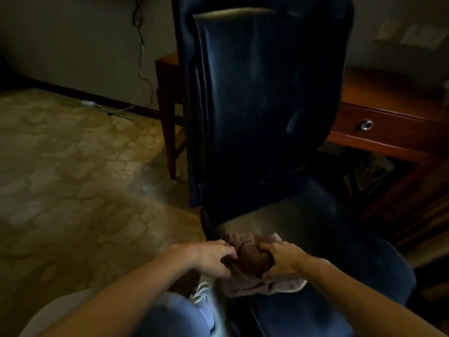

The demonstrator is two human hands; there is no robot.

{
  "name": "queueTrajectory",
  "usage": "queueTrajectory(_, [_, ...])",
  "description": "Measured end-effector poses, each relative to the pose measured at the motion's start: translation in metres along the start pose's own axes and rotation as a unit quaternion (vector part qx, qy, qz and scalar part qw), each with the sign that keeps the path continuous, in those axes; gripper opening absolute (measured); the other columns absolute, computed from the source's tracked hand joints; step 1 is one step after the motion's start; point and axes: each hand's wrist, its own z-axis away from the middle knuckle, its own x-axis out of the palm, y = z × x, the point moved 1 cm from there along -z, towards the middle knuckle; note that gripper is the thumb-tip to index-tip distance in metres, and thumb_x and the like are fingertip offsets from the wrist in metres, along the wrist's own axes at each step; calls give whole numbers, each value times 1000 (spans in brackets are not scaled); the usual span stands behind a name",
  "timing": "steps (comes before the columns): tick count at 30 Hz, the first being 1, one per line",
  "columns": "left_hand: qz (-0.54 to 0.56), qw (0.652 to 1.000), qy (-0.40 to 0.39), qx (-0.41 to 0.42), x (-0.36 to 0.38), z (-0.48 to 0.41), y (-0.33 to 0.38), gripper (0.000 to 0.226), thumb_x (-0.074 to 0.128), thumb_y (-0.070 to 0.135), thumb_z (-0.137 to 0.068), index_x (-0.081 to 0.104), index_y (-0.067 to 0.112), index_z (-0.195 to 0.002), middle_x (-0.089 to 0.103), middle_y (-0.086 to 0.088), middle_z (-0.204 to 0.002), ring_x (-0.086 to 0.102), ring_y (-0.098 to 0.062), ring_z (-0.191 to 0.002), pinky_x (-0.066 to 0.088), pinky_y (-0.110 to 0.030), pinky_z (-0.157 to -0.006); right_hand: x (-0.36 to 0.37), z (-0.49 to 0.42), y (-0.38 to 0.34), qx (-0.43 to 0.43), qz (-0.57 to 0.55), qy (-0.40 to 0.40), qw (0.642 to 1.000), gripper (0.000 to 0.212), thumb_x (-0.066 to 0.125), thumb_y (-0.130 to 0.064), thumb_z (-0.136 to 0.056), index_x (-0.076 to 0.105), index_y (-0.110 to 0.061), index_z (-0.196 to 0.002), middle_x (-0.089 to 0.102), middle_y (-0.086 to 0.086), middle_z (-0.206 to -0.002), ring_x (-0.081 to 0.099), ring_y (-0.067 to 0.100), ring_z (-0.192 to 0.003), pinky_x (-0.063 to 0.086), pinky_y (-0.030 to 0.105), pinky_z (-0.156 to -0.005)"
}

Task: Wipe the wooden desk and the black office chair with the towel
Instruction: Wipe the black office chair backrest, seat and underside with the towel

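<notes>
We are bent over the black office chair (262,98), and everything here is placed by its seat. The towel (252,276), one pinkish cloth, lies bunched on the near-left part of that seat, partly hanging at the seat's front-left edge. Both our hands are on it. The right hand (281,260) clutches the thick middle wad, its fingers (268,250) curled tight around the fabric. The left hand (213,257) pinches a fold on the side of the bundle away from the seat's middle, its fingers (230,255) closed on the cloth. The two hands are close, almost touching, across the bunch.

The relation that matters, we judge, is this: the towel is already inside both grips, with its loose length trailing toward us and down from the right hand, while the unwiped seat stretches away from the bundle toward the backrest and toward the seat's far side. The right hand is nearer that open surface, so it looks the likelier one to drive the wipe; the left seems to be gathering or folding the cloth.

We count one chair, one towel, two hands, and one wooden desk (379,98) standing behind the backrest, its single drawer pull (366,125) showing beyond the seat's far side. One white shoe (204,300) shows beside the seat's near-left corner.
</notes>
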Motion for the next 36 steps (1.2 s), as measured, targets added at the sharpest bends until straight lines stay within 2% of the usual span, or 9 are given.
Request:
queueTrajectory(5, [75, 982, 170, -42, -23, 55, -2, 22, 64, 32, -93, 78, 25, -109, 77, 1, -107, 70, -17, -102, 55, -33, -92, -5, 38, -13, 43, -28, 83, 995, 68, 64, -74, -63, 61, -37, -120, 65, -11, -108, 62, 14, -96, 50, 30, -81])
queueTrajectory(12, [373, 755, 528, -115, -82, 163, -73, 54, 44, 77, -82, 66, 28, -85, 69, 3, -90, 67, -16, -84, 53, -46, -87, 3, 65, -39, 35, -237, 327, 914, 33, 78, -56, -75, 60, -36, -93, 59, -13, -91, 56, 11, -80, 43, 26, -66])
queueTrajectory(15, [385, 730, 564, -18, -100, 187, -47, 57, 42, 89, -76, 60, 39, -97, 64, 17, -96, 61, 13, -74, 47, -32, -76, 5, 72, -53, 44, -391, 342, 854, 29, 79, -41, -83, 60, -26, -100, 66, -8, -92, 64, 16, -87, 48, 24, -66])
queueTrajectory(18, [379, 741, 554, 25, -109, 195, -11, 77, 37, 104, -67, 51, 59, -128, 56, 40, -126, 55, 9, -119, 43, -37, -99, 19, 78, -76, 52, -516, 319, 793, 43, 75, -27, -89, 53, -21, -126, 66, 5, -116, 65, 24, -104, 56, 44, -96])
queueTrajectory(21, [412, 750, 518, -7, -100, 187, 22, 129, 36, 112, -48, 23, 47, -159, 30, 19, -164, 31, -12, -150, 24, -39, -116, 35, 85, -108, 8, -594, 265, 759, 86, 69, -11, -92, 22, -33, -161, 52, -2, -137, 58, 22, -123, 47, 38, -109])
queueTrajectory(25, [478, 708, 513, 83, -78, 169, 56, 124, 53, 104, -49, 42, 40, -154, 53, 15, -147, 55, -2, -126, 41, -21, -94, 64, 85, -140, -48, -605, 232, 760, 97, 64, 9, -91, 16, -31, -164, 50, 0, -151, 55, 8, -130, 41, 24, -113])
queueTrajectory(28, [501, 667, 540, 110, -75, 165, 64, 103, 60, 92, -64, 49, 36, -150, 60, 14, -140, 61, 1, -117, 48, -22, -91, 88, 82, -157, -21, -616, 249, 747, 89, 69, 6, -87, 31, -34, -157, 61, -8, -130, 62, -2, -115, 46, 22, -107])
queueTrajectory(31, [509, 658, 543, 111, -74, 162, 67, 106, 57, 89, -65, 44, 33, -154, 53, 10, -148, 54, -6, -129, 45, -31, -107, 110, 84, -164, 15, -523, 206, 827, 89, 75, -26, -75, 32, -35, -153, 53, -1, -143, 56, 23, -132, 45, 39, -111])
queueTrajectory(36, [493, 680, 535, 95, -72, 170, 73, 112, 53, 92, -63, 39, 33, -157, 47, 11, -151, 49, -8, -132, 39, -35, -114, 104, 86, -145, 31, -372, 169, 912, 79, 74, -21, -82, 38, -32, -151, 57, 7, -144, 57, 30, -128, 47, 45, -110])
